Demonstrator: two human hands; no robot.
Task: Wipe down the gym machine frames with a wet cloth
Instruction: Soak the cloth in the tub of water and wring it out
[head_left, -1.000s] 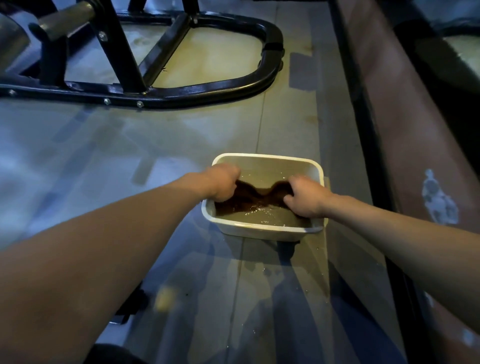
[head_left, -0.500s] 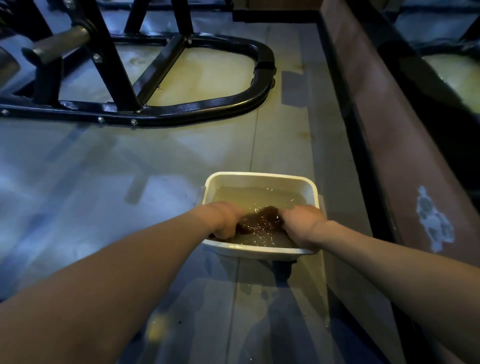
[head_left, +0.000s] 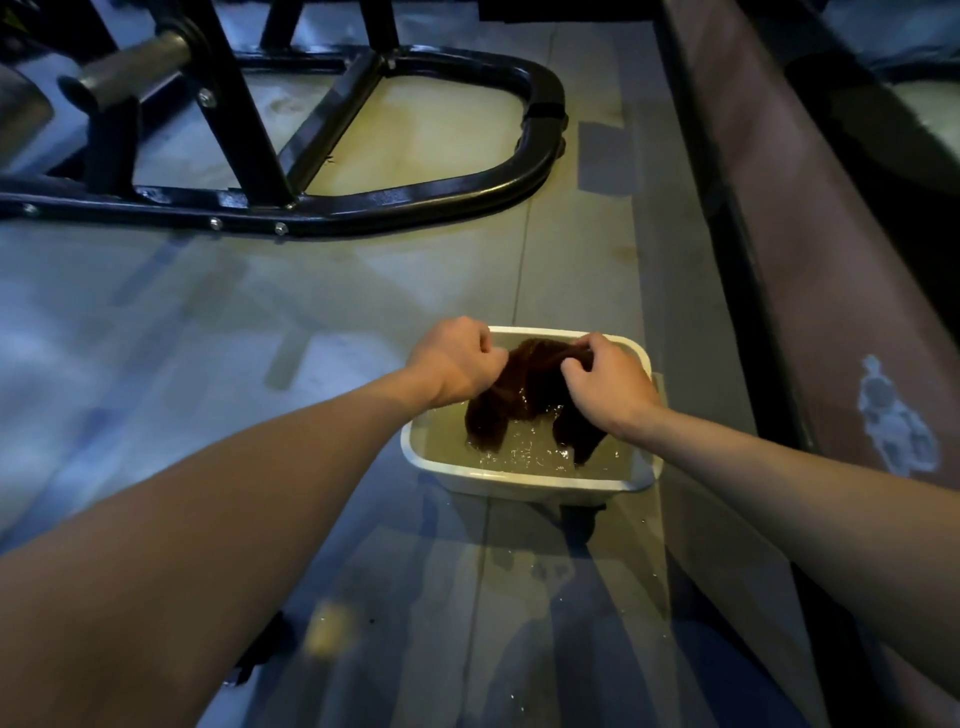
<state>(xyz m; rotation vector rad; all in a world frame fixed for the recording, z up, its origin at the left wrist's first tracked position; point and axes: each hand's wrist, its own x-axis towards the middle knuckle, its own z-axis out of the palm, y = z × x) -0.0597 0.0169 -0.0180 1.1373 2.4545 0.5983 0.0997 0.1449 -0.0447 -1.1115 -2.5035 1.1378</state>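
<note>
Both hands, left (head_left: 457, 361) and right (head_left: 605, 382), pinched our dark cloth (head_left: 530, 395) above the white tub (head_left: 524, 480); fingertips were hidden in its folds, its ends dipping into water, arms outstretched.

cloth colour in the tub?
Dark brown wet cloth, seen in the head view, lifted from the white plastic tub.
</note>
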